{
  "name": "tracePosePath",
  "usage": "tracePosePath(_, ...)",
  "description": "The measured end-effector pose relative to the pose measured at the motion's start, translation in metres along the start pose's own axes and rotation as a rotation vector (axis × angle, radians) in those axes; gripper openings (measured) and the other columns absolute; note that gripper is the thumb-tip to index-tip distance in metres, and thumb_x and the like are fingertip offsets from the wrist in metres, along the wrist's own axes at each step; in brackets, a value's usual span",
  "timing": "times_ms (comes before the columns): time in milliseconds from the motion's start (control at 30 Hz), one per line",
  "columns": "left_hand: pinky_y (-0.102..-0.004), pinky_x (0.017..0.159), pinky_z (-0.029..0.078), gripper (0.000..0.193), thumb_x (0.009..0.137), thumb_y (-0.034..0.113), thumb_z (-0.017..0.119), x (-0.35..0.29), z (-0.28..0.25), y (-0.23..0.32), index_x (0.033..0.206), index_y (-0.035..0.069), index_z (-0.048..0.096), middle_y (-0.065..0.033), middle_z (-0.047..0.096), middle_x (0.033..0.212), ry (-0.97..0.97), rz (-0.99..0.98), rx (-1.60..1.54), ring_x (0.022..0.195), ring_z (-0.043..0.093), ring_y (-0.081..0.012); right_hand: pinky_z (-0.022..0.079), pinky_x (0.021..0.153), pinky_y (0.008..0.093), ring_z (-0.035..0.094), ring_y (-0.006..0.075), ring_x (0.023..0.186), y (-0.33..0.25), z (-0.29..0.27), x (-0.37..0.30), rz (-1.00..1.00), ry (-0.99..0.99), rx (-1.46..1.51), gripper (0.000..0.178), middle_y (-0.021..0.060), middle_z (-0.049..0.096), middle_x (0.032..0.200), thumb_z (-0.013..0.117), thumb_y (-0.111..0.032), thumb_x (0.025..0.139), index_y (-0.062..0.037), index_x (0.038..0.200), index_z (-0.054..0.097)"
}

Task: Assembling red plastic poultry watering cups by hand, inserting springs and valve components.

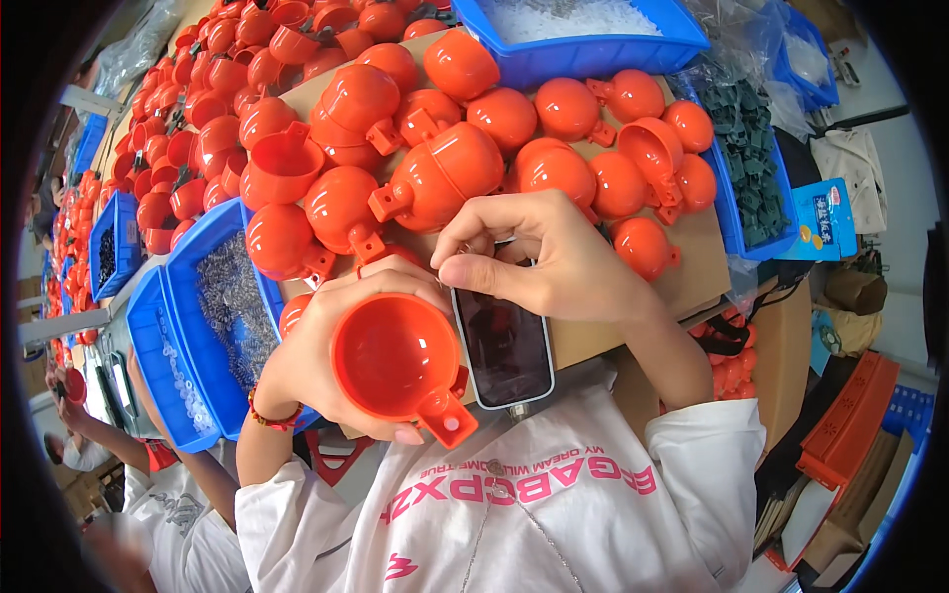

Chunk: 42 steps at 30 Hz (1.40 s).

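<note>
My left hand (308,341) is wrapped round a glossy orange-red plastic cup (395,341), its round hollow facing up. A short tab with a small pale spot sticks out at the cup's lower right. Just right of it, my right hand (563,262) has thumb and forefinger pinched together; whatever is between them is too small to name. Below that hand lies a phone (506,346) with a dark screen and pale edge, at the near side of the cardboard-covered table (697,272). Beyond both hands sit several similar orange-red cups (559,173), some paired into balls.
A heap of orange-red cups (213,138) covers the far left. Blue bins hold small metal parts (232,316), clear washer-like rings (178,376), white bits (573,20) and dark green pieces (746,148). Another person's arm (114,440) shows at the left.
</note>
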State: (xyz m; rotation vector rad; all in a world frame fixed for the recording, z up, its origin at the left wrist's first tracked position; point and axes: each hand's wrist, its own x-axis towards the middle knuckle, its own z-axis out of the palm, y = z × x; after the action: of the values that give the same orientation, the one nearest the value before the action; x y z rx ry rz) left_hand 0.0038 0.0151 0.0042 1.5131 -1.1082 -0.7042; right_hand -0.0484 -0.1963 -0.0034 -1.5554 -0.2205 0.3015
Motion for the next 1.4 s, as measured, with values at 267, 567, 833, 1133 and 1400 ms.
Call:
tracePosePath(267, -0.0317, 0.076, 0.043, 0.075, 0.040, 0.031, 0.086, -0.009, 0.001, -0.003, 0.100, -0.002, 0.054, -0.0115, 0.056, 0.096, 0.068, -0.114, -0.460, 0.086, 0.054, -0.0216, 0.049, 0.064, 0.0280, 0.060, 0.0111, 0.074, -0.004, 0.004, -0.001, -0.208, 0.074, -0.059, 0.013, 0.0036, 0.063, 0.076, 0.062, -0.012, 0.080, -0.0023, 0.089, 0.061)
tracePosePath(567, -0.0298, 0.073, 0.043, 0.076, 0.038, 0.031, 0.086, -0.009, 0.003, -0.004, 0.099, -0.001, 0.054, -0.0095, 0.056, 0.093, 0.059, -0.089, -0.391, 0.083, 0.054, -0.0191, 0.043, 0.054, 0.0252, 0.053, 0.0112, 0.056, -0.006, -0.003, 0.005, -0.049, -0.075, -0.229, 0.025, 0.0049, 0.059, 0.061, 0.061, -0.026, 0.083, -0.0006, 0.079, 0.060)
tracePosePath(833, -0.0304, 0.073, 0.043, 0.074, 0.039, 0.034, 0.084, -0.009, 0.003, -0.003, 0.097, 0.000, 0.055, -0.0087, 0.056, 0.092, 0.128, -0.140, -0.412, 0.082, 0.053, -0.0190, 0.051, 0.062, 0.0280, 0.062, 0.0147, 0.072, 0.001, -0.001, 0.004, -0.324, 0.085, -0.230, 0.016, 0.0073, 0.063, 0.079, 0.063, -0.016, 0.080, 0.0000, 0.083, 0.060)
tracePosePath(1133, -0.0309, 0.074, 0.043, 0.075, 0.039, 0.035, 0.084, -0.009, 0.003, -0.004, 0.097, -0.001, 0.055, -0.0090, 0.056, 0.093, 0.115, -0.152, -0.415, 0.084, 0.053, -0.0196, 0.053, 0.065, 0.0277, 0.060, 0.0118, 0.077, -0.003, -0.001, 0.002, -0.213, 0.041, -0.140, 0.008, 0.0034, 0.060, 0.081, 0.059, -0.003, 0.077, -0.0017, 0.085, 0.058)
tracePosePath(1400, -0.0306, 0.075, 0.043, 0.076, 0.037, 0.034, 0.085, -0.010, 0.003, -0.002, 0.098, -0.001, 0.055, -0.0093, 0.056, 0.092, 0.115, -0.114, -0.359, 0.083, 0.054, -0.0195, 0.044, 0.056, 0.0199, 0.052, 0.0059, 0.070, 0.002, 0.005, 0.006, -0.071, -0.045, 0.164, 0.007, -0.0010, 0.052, 0.075, 0.053, -0.009, 0.084, -0.0025, 0.084, 0.052)
